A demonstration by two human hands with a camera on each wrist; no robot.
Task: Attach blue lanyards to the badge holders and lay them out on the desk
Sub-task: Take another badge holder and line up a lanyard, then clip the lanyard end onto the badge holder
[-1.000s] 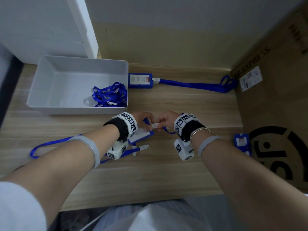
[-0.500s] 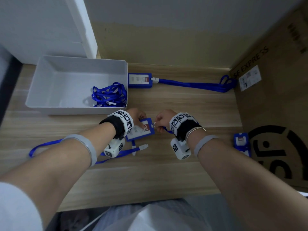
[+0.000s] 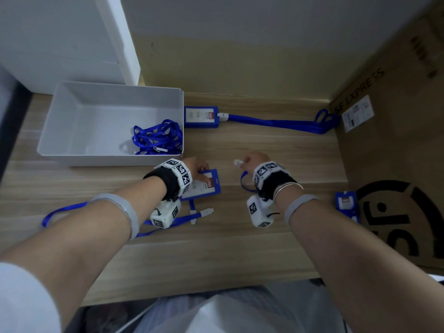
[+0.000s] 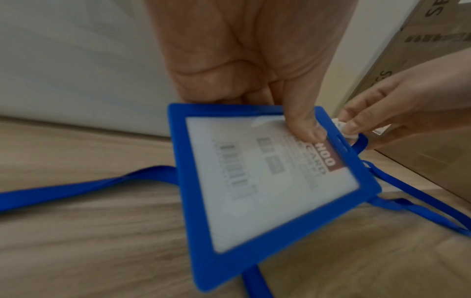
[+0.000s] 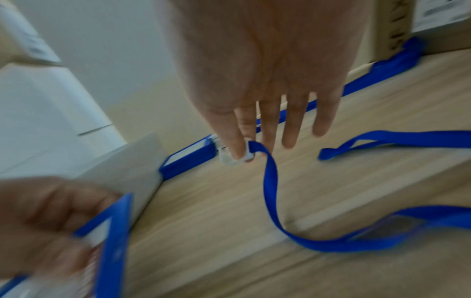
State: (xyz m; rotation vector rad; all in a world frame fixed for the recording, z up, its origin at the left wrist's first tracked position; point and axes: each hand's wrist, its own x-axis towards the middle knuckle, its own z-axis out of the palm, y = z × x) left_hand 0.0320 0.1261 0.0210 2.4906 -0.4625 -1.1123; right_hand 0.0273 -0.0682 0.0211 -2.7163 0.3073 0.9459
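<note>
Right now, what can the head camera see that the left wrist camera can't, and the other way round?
Only the head view shows the white bin holding tangled lanyards, and a finished badge at the desk's back. Only the left wrist view shows the barcode on the held card. Both show the left hand gripping the blue badge holder and the right hand pinching a white clip.

A: What is printed on the cardboard box (image 3: 396, 140)?
B: "SF EXPRESS".
A: And on the held badge holder (image 4: 267, 187)?
B: A red strip reads "HOO"; smaller print is illegible.
</note>
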